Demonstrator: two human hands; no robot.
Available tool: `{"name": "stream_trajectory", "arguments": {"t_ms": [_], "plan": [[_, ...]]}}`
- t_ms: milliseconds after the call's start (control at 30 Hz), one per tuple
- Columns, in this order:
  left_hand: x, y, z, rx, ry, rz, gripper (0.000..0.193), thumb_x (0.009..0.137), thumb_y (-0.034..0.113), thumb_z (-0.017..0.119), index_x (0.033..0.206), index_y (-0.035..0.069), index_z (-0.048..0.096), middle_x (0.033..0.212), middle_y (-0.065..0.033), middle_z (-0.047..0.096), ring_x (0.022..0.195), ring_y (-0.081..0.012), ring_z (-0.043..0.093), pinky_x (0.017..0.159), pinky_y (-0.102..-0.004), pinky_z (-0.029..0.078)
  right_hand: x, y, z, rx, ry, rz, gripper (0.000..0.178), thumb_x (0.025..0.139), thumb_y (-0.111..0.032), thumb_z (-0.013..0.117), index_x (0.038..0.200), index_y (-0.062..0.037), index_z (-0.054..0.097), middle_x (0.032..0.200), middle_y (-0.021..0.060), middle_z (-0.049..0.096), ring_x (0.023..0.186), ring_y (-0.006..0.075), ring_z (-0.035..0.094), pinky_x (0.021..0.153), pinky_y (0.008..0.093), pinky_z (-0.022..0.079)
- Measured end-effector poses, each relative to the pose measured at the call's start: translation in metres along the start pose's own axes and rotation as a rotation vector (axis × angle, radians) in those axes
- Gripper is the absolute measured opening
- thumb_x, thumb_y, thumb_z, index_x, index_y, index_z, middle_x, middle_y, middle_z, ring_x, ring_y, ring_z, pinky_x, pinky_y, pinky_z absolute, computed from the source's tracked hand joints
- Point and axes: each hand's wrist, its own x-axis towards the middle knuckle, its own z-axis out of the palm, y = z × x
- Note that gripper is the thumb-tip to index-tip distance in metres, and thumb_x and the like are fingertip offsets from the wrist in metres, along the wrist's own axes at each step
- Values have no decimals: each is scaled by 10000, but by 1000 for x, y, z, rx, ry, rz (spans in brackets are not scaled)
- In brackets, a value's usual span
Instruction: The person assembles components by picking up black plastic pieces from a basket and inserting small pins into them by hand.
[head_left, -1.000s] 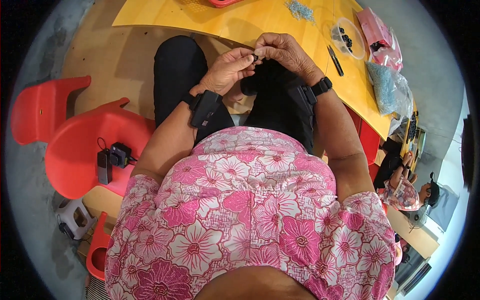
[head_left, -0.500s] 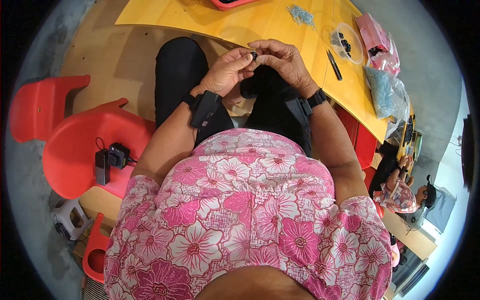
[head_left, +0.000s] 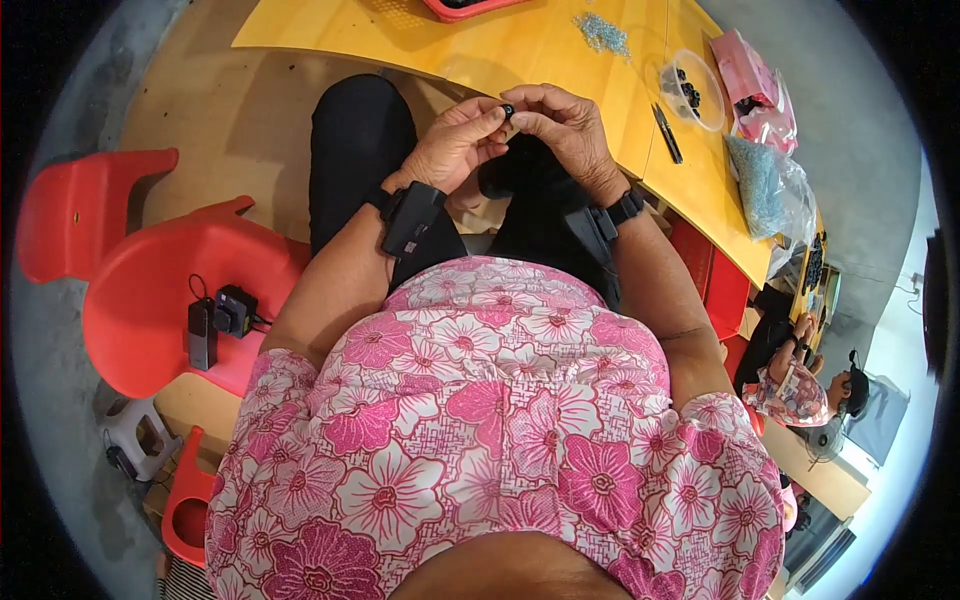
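Note:
Over my lap, just off the near edge of the yellow table, my two hands meet at a small round black part. My left hand is closed, pinching the part between thumb and forefinger. From the other side, my right hand has its bent thumb and forefinger at the same part. My fingers cover much of it, and its exact kind is too small to tell. A pair of dark, slim tweezers lies on the table to the right of my right hand.
A round clear tub holds several black parts. Near it are a heap of tiny clear pieces, a bag of bluish pieces and a pink bag. A red tray stands far off. Red chairs are at left; another person sits at right.
The black part has turned a little between my fingers, showing a rounder face. My right forefinger and hand have shifted slightly down; my left hand stays nearly in place.

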Motion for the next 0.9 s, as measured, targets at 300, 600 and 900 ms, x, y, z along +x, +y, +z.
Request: {"name": "stream_trajectory", "arguments": {"t_ms": [300, 600, 900], "plan": [[-7, -1, -4, -28, 7, -28, 181, 931, 203, 510, 1042, 68, 558, 890, 4, 561, 819, -107, 551, 786, -253, 467, 0, -8, 12, -20, -39, 12, 153, 846, -31, 607, 994, 10, 607, 834, 44, 623, 752, 104, 608, 681, 236, 516], [-8, 18, -4, -61, -9, -38, 164, 923, 140, 507, 1047, 55, 573, 849, 14, 553, 783, -84, 539, 796, -256, 472, 36, -46, 1, -389, -218, -54, 182, 822, -104, 642, 971, 0, 632, 827, 32, 602, 797, 119, 581, 742, 253, 462], [-2, 19, -2, -80, -4, -28, 88, 876, 112, 591, 958, 78, 598, 851, 8, 574, 768, -75, 553, 696, -212, 482, 145, -68, -38, -978, 68, -370, 161, 783, -57, 628, 939, -21, 653, 831, 86, 646, 764, 175, 623, 692, 273, 490]]}}
